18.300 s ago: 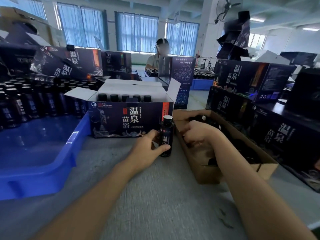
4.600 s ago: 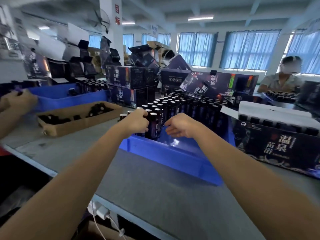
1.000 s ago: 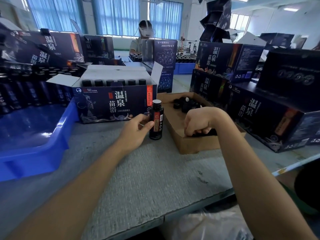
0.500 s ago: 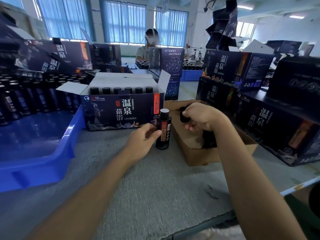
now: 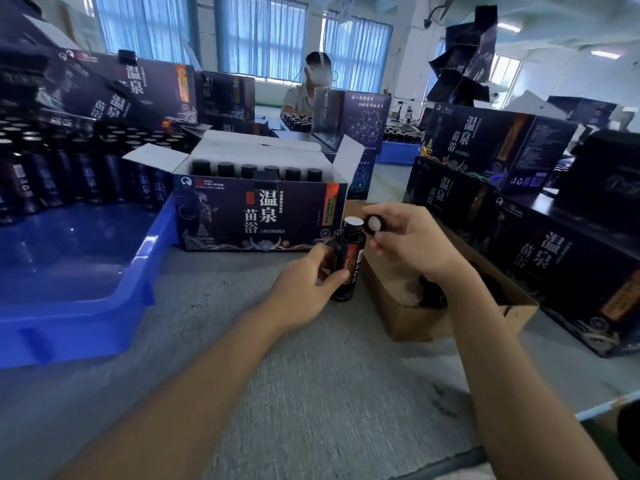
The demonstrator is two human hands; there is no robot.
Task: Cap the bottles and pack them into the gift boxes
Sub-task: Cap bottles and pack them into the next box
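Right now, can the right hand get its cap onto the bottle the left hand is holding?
Probably yes. The right hand holds the cap just beside the open mouth of the bottle, with nothing between them. The left hand grips the upright bottle lower down, leaving the neck free.

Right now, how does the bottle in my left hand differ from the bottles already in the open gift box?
The held bottle is uncapped, its pale mouth showing; the boxed bottles wear black caps. The held bottle stands on the table, gripped by your left hand; the boxed bottles sit in a row inside the gift box. Both are dark and upright.
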